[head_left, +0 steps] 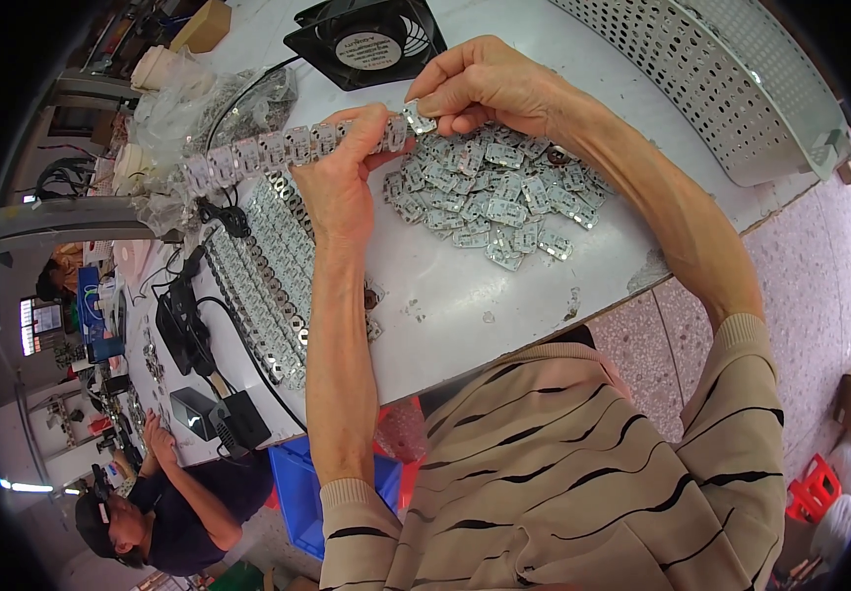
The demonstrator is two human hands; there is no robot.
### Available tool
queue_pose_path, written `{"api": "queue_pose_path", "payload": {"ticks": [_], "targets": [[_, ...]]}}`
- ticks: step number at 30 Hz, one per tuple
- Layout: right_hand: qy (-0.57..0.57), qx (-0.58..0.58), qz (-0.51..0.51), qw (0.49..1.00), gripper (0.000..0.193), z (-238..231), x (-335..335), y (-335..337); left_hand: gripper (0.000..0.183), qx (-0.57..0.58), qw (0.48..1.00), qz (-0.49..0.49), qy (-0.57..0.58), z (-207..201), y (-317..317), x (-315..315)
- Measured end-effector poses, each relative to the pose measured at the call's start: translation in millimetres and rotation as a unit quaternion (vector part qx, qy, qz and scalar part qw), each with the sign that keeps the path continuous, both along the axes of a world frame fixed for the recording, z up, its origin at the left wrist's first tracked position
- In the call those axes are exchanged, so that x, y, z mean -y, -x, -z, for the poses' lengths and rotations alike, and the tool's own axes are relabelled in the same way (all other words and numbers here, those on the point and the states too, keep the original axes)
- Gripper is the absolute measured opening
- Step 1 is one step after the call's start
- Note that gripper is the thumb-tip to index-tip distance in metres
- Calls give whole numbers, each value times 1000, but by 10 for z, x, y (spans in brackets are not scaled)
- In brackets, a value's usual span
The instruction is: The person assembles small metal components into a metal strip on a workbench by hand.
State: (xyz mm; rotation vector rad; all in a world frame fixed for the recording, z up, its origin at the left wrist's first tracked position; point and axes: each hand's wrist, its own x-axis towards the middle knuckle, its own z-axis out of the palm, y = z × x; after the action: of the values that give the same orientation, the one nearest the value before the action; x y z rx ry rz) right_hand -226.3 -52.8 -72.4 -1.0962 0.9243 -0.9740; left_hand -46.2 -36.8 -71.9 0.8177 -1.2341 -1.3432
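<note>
My left hand (342, 187) is closed around the right end of a long row of small silvery metal plates (258, 153), which stretches out to the left above the table. At that end, a single small metal plate (420, 119) is pinched between the thumb and fingers of my right hand (494, 87). Whether the single plate touches the row is hard to tell. Just below my right hand lies a loose pile of similar plates (509, 192). More plates lie in neat parallel rows (263, 271) to the left of my left forearm, which hides part of them.
A black fan (361, 47) stands at the back, near my hands. A grey perforated basket (682, 74) sits at the right. Plastic bags (174, 103), cables and black adapters (184, 320) lie left. A co-worker (189, 517) is at the lower left, near a blue crate (297, 497).
</note>
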Motion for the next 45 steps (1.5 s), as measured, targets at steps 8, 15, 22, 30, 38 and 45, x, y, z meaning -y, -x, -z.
{"api": "queue_pose_path", "payload": {"ticks": [8,15,22,30,38,45], "targets": [[86,-85,0,993,15,-204,-133,5,17,113,993,-29,32,-49,56,-43],[67,-110,-37,991,12,-198,-81,41,12,153,988,-11,34,-100,46,-46],[31,32,52,998,10,-181,87,266,14,284,957,34,47,-156,-6,-112],[73,-30,18,997,17,-167,-64,29,18,4,996,52,-71,-144,-119,-23],[60,-13,-1,998,16,-149,-165,-108,21,-85,990,48,-98,-87,-97,-4],[41,24,29,998,17,-136,-173,-144,19,-117,987,46,-100,-57,-110,6]]}}
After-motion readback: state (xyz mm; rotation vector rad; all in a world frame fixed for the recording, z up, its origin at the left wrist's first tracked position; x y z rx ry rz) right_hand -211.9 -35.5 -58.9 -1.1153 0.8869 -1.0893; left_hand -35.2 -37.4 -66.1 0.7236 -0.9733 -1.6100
